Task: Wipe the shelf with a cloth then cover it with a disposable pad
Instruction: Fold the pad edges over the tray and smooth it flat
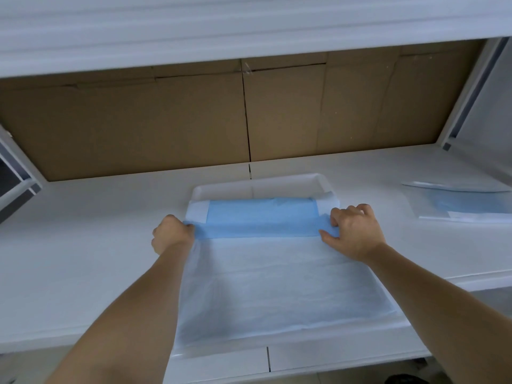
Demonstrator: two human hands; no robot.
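Note:
A disposable pad, white on top with a blue underside, lies partly unfolded on the white shelf. Its near part is spread flat toward the shelf's front edge. The far part is folded over, showing a blue band, and rests on the near rim of a white tray. My left hand pinches the left end of the blue fold. My right hand pinches the right end. No cloth is in view.
A clear packet with another blue pad lies at the right on the shelf. Brown cardboard forms the back wall. An upper shelf hangs overhead. Metal uprights stand at both sides.

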